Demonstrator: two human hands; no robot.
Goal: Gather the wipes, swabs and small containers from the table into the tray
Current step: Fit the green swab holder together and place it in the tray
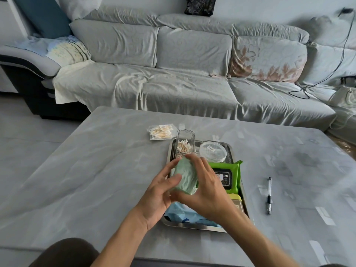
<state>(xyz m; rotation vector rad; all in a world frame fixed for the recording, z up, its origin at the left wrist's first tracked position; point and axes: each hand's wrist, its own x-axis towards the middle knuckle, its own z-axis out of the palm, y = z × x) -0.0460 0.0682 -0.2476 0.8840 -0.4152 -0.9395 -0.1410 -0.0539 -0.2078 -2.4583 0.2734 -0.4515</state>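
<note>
A steel tray [194,226] sits mid-table. My left hand [158,195] and my right hand [208,187] both grip a pale green packet [185,178] over the tray's left side. Inside the tray stand a clear box of cotton swabs [184,143] and a round clear container [212,151]. A green wipes pack with a black lid [229,175] lies to the right, a blue wipes pack [185,214] at the near end, and a yellow-lidded item [238,200] is partly hidden by my right wrist. A bag of cotton swabs [160,131] lies on the table beyond the tray.
A pen [269,195] lies on the grey table [96,180] to the right of the tray. A grey sofa [183,74] runs behind the table, with cushions and a black cable at its right. A dark-clothed knee [65,253] shows at the bottom left.
</note>
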